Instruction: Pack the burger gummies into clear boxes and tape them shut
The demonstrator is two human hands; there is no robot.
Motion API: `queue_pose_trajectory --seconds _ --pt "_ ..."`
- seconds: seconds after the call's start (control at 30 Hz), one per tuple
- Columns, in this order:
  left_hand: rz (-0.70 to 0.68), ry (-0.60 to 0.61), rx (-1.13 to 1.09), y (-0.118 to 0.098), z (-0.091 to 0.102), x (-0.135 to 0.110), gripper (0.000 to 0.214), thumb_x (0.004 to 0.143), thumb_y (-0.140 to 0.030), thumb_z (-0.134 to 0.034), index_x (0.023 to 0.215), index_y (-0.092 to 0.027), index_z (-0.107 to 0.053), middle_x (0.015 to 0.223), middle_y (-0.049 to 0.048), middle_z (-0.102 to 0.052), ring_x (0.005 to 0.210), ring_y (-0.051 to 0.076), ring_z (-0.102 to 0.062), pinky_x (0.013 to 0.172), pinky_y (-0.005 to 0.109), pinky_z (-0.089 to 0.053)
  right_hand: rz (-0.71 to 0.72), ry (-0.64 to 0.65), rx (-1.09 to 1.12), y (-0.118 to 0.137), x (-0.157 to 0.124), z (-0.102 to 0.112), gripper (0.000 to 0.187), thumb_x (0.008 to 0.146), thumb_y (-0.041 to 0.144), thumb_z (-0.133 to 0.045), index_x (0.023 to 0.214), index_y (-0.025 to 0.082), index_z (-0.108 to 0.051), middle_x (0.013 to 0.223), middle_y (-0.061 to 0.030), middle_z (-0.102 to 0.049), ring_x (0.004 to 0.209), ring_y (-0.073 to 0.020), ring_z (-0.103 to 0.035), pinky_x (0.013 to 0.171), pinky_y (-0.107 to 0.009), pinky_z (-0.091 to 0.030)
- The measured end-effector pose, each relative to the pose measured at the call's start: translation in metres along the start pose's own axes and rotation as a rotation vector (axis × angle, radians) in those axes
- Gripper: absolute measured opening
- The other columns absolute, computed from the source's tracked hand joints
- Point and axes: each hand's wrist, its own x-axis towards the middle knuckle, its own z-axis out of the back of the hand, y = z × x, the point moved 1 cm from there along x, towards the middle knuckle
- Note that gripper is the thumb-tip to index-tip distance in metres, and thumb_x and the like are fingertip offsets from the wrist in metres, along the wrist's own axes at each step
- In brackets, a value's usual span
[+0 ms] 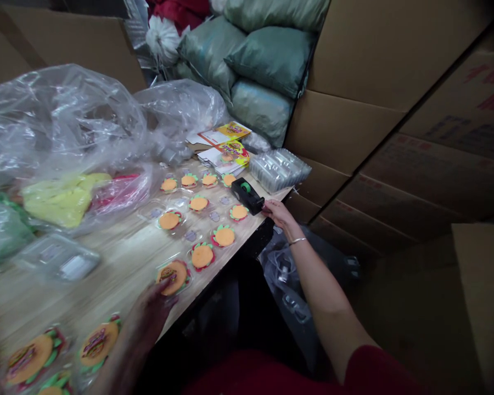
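Several orange round toys with green and red frills (201, 255) lie in clear blister shells across the wooden table (119, 263). My left hand (154, 307) rests at the table's front edge with its fingertips on the nearest packed toy (173, 275); the fingers are dark and partly hidden. My right hand (276, 212) reaches to the table's right edge and touches the end of a black tape dispenser (247, 195) with a green roll. Its fingers curl against the dispenser.
Crumpled clear plastic bags (66, 120) with yellow and red pieces cover the table's left. Printed cards (228, 145) and a stack of clear blister trays (279, 169) sit at the far end. Cardboard boxes (395, 137) wall the right; green sacks (267, 60) are piled behind.
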Motion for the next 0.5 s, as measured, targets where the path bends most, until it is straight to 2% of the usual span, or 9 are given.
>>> queue_pose_trajectory --seconds 0.2,0.37,0.5 --pt "0.002 0.068 -0.007 0.002 -0.015 0.004 0.012 0.073 -0.003 -0.059 0.077 -0.012 -0.066 0.082 0.0030 -0.071 0.061 0.013 -0.065 0.046 0.021 -0.050 0.093 -0.067 -0.084 -0.024 0.007 -0.001 0.037 0.073 0.054 -0.061 0.068 0.018 -0.051 0.067 0.0011 -0.057 0.070 -0.0137 -0.055 0.069 -0.027 -0.048" --pt "-0.030 0.152 -0.096 0.005 -0.036 -0.009 0.008 0.070 -0.005 -0.065 0.076 -0.010 -0.066 0.074 0.0021 -0.069 0.053 0.010 -0.060 0.046 0.020 -0.048 0.166 -0.120 -0.263 -0.032 0.006 0.002 0.030 0.081 0.047 -0.053 0.071 0.019 -0.052 0.075 -0.0037 -0.062 0.075 -0.0171 -0.057 0.070 -0.028 -0.047" --pt "-0.113 0.137 -0.148 -0.003 -0.038 -0.018 0.008 0.068 -0.008 -0.069 0.076 -0.010 -0.067 0.074 0.0033 -0.070 0.054 0.009 -0.061 0.046 0.018 -0.046 0.211 -0.154 -0.387 -0.034 0.006 0.000 0.027 0.088 0.042 -0.044 0.077 0.018 -0.052 0.081 -0.0083 -0.064 0.079 -0.0193 -0.059 0.072 -0.031 -0.047"
